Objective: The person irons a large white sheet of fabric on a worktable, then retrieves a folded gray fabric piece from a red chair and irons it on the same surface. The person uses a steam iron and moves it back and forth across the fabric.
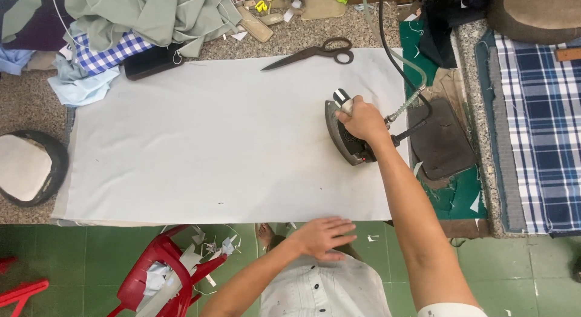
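Steel-dark and wedge-shaped, the iron (pixel 345 132) sits flat on the pale grey cloth (pixel 224 141) near that cloth's right edge, its pointed nose aimed toward the scissors (pixel 315 52) lying at the cloth's far side. The right hand (pixel 362 119) is wrapped tight around the iron's handle, fingers closed over it. A black cord (pixel 387 44) and a greenish hose (pixel 405 93) run from the iron's rear away toward the far edge of the counter (pixel 302 32). Just right of the iron lies a dark rubbery rest pad (pixel 442 141) on green fabric.

The left hand (pixel 324 237) is flat, fingers spread and holding nothing, at the near edge of the cloth, well apart from the right hand. The cloth is smooth, rectangular and spread across most of the speckled counter. A heap of green and blue-checked fabric (pixel 133 26) is piled at the far left. A red plastic stool (pixel 163 274) stands on the green floor below.
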